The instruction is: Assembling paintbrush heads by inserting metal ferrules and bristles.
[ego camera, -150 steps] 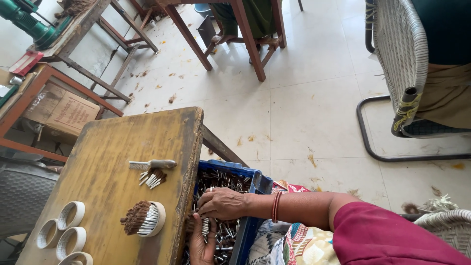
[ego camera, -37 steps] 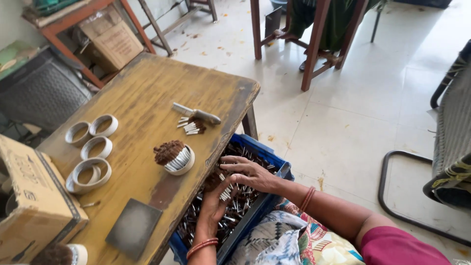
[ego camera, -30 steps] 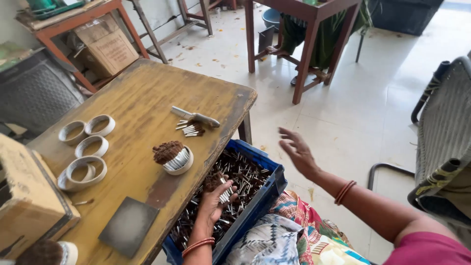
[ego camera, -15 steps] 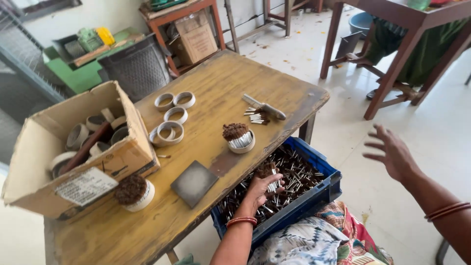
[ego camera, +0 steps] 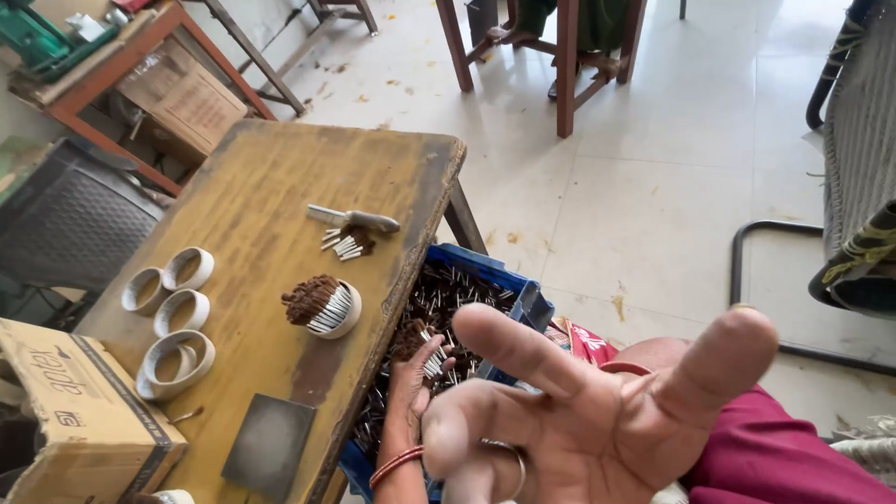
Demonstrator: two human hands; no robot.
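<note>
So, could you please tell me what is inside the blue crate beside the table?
The blue crate holds many small dark sticks with pale tips. The left hand grips a bunch there. The right hand, raised close, covers its near corner.

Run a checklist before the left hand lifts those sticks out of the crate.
1. Left hand closed on a small bunch of sticks: ok.
2. Bunch lifted out of the blue crate: not ok, it is low among the loose sticks.
3. Right hand out of the way: not ok, raised, fingers spread, close to the camera.
4. Ring holding bundled sticks upright on the table: ok.
5. Firmness of the grip: cannot tell.
</note>
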